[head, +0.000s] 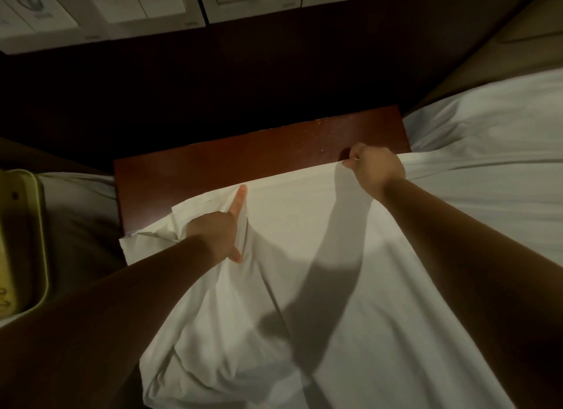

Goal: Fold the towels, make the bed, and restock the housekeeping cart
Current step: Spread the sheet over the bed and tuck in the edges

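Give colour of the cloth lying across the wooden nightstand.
The cloth is plain white, no pattern; the head view shows it.

surface: dark wooden table (243, 152) | on it: white sheet (304, 226) (rumpled at left)

1. Your left hand (217, 232) comes in from the near left on a bare, straight arm, back up. Its index finger (240, 199) points far, the thumb sticks out toward you, and the other fingers bunch the white cloth (304, 226).
2. Your right hand (377, 165) reaches farther, from the near right, fingers curled, pinching the cloth's far edge.
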The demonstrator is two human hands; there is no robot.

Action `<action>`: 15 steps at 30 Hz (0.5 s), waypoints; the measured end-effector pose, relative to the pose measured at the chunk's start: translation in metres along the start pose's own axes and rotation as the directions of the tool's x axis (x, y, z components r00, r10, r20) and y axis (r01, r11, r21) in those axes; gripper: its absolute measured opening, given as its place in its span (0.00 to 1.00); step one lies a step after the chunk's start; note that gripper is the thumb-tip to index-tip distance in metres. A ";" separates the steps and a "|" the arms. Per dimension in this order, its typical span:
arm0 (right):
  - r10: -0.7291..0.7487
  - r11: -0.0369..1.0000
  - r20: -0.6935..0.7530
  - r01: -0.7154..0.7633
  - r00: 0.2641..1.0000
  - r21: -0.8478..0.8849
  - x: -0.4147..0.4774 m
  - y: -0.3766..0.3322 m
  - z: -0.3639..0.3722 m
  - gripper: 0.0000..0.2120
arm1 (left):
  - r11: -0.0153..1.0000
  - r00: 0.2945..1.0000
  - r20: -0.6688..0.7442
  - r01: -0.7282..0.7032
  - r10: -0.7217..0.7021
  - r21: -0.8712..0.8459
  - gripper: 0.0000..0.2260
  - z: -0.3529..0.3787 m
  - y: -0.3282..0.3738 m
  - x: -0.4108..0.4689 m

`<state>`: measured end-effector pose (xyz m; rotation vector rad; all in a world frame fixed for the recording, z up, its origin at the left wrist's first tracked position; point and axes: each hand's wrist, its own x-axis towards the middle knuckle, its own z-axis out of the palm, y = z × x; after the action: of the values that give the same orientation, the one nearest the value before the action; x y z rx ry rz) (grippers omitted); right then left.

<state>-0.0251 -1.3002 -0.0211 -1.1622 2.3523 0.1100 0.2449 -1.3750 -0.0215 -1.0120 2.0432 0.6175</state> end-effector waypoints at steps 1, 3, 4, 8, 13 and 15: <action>0.005 1.000 0.002 -0.005 1.000 0.019 0.001 0.000 0.000 0.15 | 1.000 1.000 -0.009 -0.004 0.004 0.000 0.59 0.000 0.000 0.000; 0.024 0.998 0.011 -0.025 1.000 0.060 0.000 0.000 -0.001 0.15 | 1.000 1.000 -0.021 -0.010 0.010 -0.007 0.59 0.000 0.000 -0.001; 0.032 0.997 0.016 -0.033 0.999 0.075 0.000 -0.001 0.000 0.15 | 1.000 1.000 -0.022 -0.014 0.014 -0.010 0.59 0.001 0.000 -0.001; 0.044 0.993 0.020 -0.046 0.999 0.107 0.000 -0.003 -0.001 0.15 | 0.997 0.997 -0.067 -0.033 0.029 -0.067 0.55 0.000 0.003 -0.001; 0.056 0.990 0.015 -0.058 0.998 0.130 0.002 -0.001 -0.001 0.14 | 0.904 0.944 -0.314 -0.219 0.101 -0.368 0.22 -0.013 0.031 -0.010; 0.064 0.988 0.009 -0.064 0.998 0.139 0.002 -0.001 0.001 0.13 | 0.830 0.908 -0.398 -0.321 0.132 -0.456 0.06 -0.021 0.053 -0.006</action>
<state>-0.0249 -1.3025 -0.0227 -1.0192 2.3530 -0.0298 0.1951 -1.3567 0.0004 -1.2558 2.4013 1.2409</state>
